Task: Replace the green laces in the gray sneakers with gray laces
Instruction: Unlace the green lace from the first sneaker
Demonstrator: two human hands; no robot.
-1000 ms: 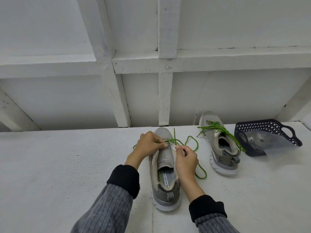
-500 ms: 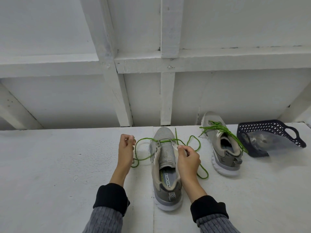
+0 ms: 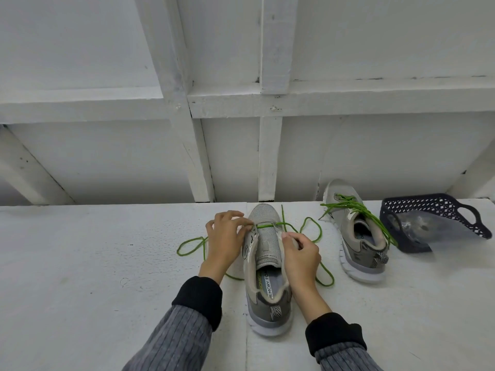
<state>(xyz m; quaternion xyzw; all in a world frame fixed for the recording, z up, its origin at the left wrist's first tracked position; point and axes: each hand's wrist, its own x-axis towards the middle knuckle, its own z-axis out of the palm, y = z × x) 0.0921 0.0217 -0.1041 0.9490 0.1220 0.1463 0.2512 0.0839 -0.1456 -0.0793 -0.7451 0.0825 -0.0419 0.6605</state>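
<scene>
Back from its outward pull, the left hand (image 3: 227,238) pinches the green lace (image 3: 263,225) at the near gray sneaker (image 3: 265,266), toe pointing away lengthwise on the table (image 3: 93,263); right hand (image 3: 301,254) grips its eyelet edge.

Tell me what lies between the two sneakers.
In the head view, loose loops of green lace lie on the white table between the near sneaker and the far sneaker.

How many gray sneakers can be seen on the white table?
2. One gray mesh sneaker lies between the two hands, nearly unlaced. The other gray mesh sneaker, with its green lace, is to the right, beside the dark perforated plastic basket.
</scene>
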